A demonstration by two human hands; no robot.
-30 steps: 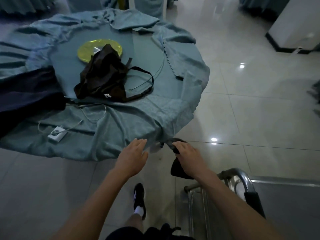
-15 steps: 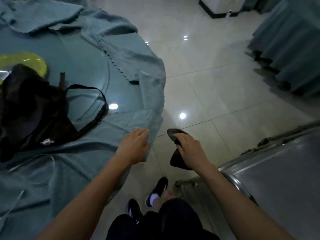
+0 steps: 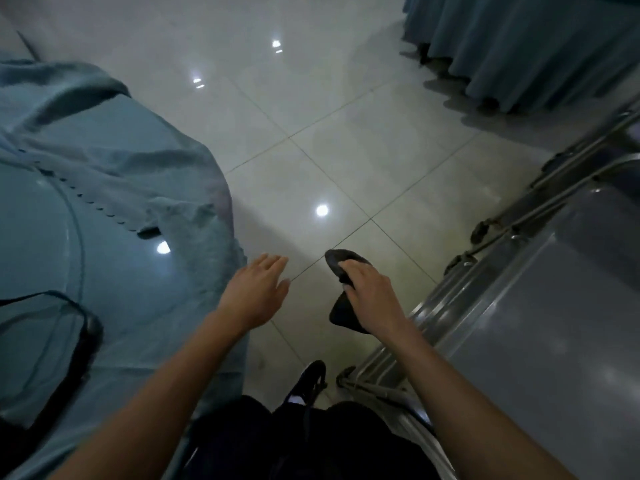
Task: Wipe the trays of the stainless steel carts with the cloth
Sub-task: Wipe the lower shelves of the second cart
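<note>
The dark cloth (image 3: pixel 346 296) hangs bunched in the right hand (image 3: pixel 372 299), whose grip is curled round its middle so that soft folds spill out above the fingers and below the palm. It is held over the floor, just beside the steel cart (image 3: pixel 540 327) and not yet touching it, probably carried this way to be ready for a first pass over the tray. That top tray is a flat, dull-grey sheet of brushed metal with a raised rim and rounded tube rails along its edge. The left hand (image 3: pixel 258 296) hovers with a wide, relaxed grip, fingers straight, holding nothing, near the edge of the table (image 3: pixel 114 271). The table wears a teal, matte, rumpled tablecloth under a glossy round top. Pale glazed floor tiles (image 3: pixel 311 133) reflect ceiling lights.
</note>
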